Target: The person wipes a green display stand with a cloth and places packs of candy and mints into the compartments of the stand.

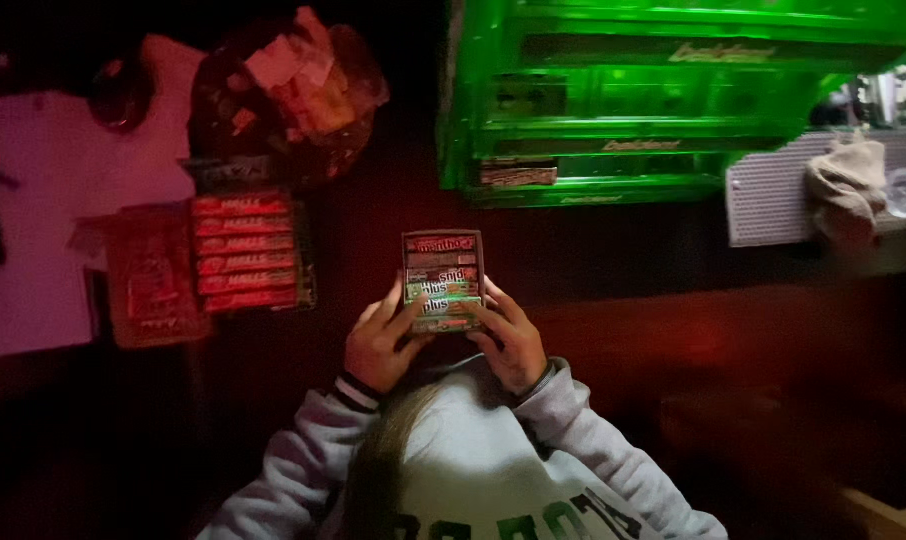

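Dim counter [593, 300], red and green light. Far left, a flat red packet [153, 275]; beside it an open display box [245, 250] held stacked red candy sticks. Behind it, a clear jar [293, 90] of wrapped sweets. Mid-counter, left hand [378, 345] and right hand [513, 340] clasped a small carton [443, 282] of candy rolls, apparently being positioned; steady placing seemed needed. Back right, a green-lit rack [653, 100].

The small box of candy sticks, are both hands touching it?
Touching. The head view shows the left hand and right hand gripping the box from either side, fingers over its lower edge.
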